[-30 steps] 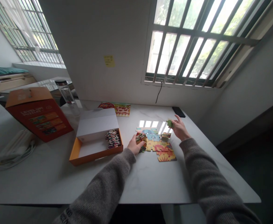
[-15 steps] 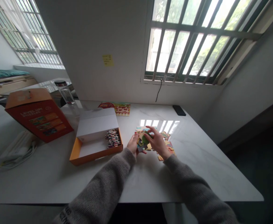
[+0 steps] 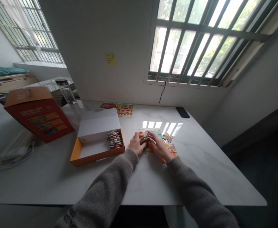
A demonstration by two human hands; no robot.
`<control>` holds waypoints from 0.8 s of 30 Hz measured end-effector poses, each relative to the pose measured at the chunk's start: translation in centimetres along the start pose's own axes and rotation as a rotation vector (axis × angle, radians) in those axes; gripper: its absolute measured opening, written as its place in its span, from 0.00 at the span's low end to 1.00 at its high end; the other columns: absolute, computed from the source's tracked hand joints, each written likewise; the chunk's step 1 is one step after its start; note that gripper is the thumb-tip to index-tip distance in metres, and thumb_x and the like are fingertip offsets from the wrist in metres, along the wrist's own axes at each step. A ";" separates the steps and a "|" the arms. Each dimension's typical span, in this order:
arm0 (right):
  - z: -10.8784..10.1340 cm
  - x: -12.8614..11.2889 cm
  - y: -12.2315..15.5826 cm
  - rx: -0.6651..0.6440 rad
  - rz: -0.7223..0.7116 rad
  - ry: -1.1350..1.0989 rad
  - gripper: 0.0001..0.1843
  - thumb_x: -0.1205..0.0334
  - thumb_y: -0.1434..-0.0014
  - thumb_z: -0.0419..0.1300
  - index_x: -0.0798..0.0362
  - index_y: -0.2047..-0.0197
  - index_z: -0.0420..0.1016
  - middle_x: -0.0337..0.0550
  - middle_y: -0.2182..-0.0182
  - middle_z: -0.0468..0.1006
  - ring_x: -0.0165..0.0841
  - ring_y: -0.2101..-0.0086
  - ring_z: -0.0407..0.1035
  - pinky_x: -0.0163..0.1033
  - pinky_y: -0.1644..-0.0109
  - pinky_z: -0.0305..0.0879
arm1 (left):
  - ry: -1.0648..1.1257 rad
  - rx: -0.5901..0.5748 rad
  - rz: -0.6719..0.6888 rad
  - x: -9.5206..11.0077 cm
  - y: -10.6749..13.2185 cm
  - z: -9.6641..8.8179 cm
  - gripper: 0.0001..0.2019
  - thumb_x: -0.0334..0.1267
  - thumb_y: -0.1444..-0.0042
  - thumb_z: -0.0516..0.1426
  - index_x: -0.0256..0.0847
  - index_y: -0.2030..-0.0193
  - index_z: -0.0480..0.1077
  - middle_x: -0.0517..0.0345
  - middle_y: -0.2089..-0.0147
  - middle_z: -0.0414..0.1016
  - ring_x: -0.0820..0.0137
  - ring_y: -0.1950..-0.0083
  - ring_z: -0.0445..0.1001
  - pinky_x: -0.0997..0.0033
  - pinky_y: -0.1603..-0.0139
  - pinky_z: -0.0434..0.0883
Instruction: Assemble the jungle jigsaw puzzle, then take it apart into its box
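Note:
A small stack of puzzle pieces (image 3: pixel 144 139) is held between my two hands, its edges turned towards me. My left hand (image 3: pixel 137 143) wraps round the stack from the left, thumb in front. On the other side my right hand (image 3: pixel 159 146) has its fingers bent against the stack's right end. Under and around the hands lie loose, colourful jigsaw pieces (image 3: pixel 172 148) on the white table, partly covered by my right hand and wrist. To the left stands an opened orange box (image 3: pixel 89 159) with upright rows of puzzle pieces (image 3: pixel 115 139) in its right end.
A red puzzle carton (image 3: pixel 40 117) stands at the left, near a glass bottle (image 3: pixel 69 95) and a white power strip (image 3: pixel 16 147) with cables. Against the wall lies a colourful puzzle board (image 3: pixel 124 110). A black phone (image 3: pixel 182 112) rests at the back right of the marble-patterned table (image 3: pixel 212 177).
My hands have turned the stack from showing its colourful faces to lying edge-on, and both have closed in around it. The view has shifted slightly.

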State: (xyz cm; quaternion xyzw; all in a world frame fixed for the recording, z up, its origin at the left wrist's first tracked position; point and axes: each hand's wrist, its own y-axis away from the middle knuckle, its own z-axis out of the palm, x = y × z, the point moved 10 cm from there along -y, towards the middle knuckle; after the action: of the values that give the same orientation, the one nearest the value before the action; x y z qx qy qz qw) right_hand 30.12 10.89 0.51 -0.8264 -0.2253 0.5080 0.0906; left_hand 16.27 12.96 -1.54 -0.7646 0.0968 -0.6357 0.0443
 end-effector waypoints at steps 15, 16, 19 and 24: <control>-13.9 9.6 1.4 0.133 0.539 0.817 0.30 0.45 0.42 0.60 0.56 0.43 0.72 0.61 0.47 0.71 0.54 0.46 0.62 0.55 0.44 0.61 | -0.175 -0.063 0.108 0.5 0.3 0.3 0.27 0.29 0.47 0.60 0.42 0.40 0.59 0.48 0.49 0.75 0.61 0.52 0.77 0.55 0.45 0.72; -14.1 10.3 1.6 0.105 0.568 0.846 0.28 0.44 0.44 0.61 0.55 0.46 0.74 0.61 0.47 0.70 0.54 0.46 0.62 0.54 0.45 0.61 | -0.202 -0.079 0.108 0.5 0.3 0.5 0.29 0.29 0.47 0.61 0.41 0.39 0.59 0.47 0.48 0.75 0.60 0.51 0.77 0.54 0.44 0.72; -14.2 11.1 1.9 0.122 0.591 0.841 0.24 0.45 0.48 0.66 0.54 0.55 0.76 0.58 0.50 0.71 0.53 0.47 0.63 0.50 0.47 0.61 | -0.345 -0.082 0.111 0.5 0.4 0.6 0.32 0.29 0.49 0.61 0.40 0.36 0.58 0.44 0.45 0.73 0.55 0.46 0.74 0.48 0.41 0.68; -14.4 10.8 1.8 0.242 0.548 0.380 0.26 0.48 0.48 0.66 0.53 0.50 0.68 0.46 0.66 0.75 0.41 0.63 0.71 0.44 0.59 0.68 | -0.417 -0.050 0.156 0.7 0.6 0.4 0.34 0.28 0.49 0.60 0.42 0.35 0.58 0.45 0.47 0.73 0.54 0.46 0.73 0.45 0.40 0.67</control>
State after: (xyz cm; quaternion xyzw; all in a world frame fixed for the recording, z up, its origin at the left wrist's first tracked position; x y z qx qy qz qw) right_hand 47.42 15.50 -2.08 -0.9192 0.0875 0.3737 0.0883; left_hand 16.72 12.21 -1.01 -0.8705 0.1602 -0.4559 0.0937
